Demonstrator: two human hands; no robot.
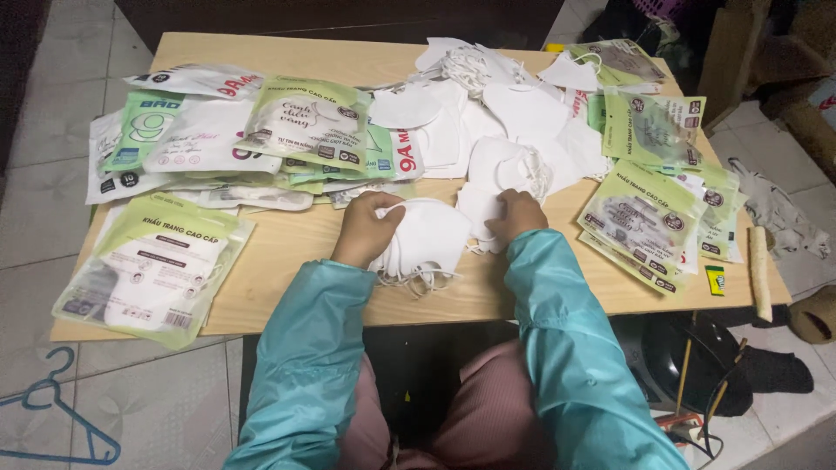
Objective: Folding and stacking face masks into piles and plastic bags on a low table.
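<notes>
**Hands on a stack of white masks amid filled and flat pouches**

A person in a teal jacket sits at a wooden table (287, 252) strewn with face masks and printed plastic pouches. The left hand (367, 228) is curled, its fingers closed on the edge of a stack of white masks (424, 239) that lies on the table's near edge, ear loops trailing out beneath it. The right hand (515, 214) rests just beside, fingers bent down and pinching the edge of another white mask (479, 209) next to the stack.

Behind the hands, a loose pile of unpacked white masks (488, 122) spreads over the middle of the table, some with elastic loops tangled on top.

The pouches sit on both sides. At the near left, a green-and-clear pouch (157, 270) overhangs the table edge; through its clear front a white mask shows inside. Farther back on the left, a row of overlapping green and white pouches (252, 130) lies flat, and whether each one is filled cannot be told. To the right, a fan of green pouches (649, 218) lies stacked, with pale masks visible behind their clear windows.

A blue clothes hanger (61, 409) lies on the tiled floor at the lower left.
</notes>
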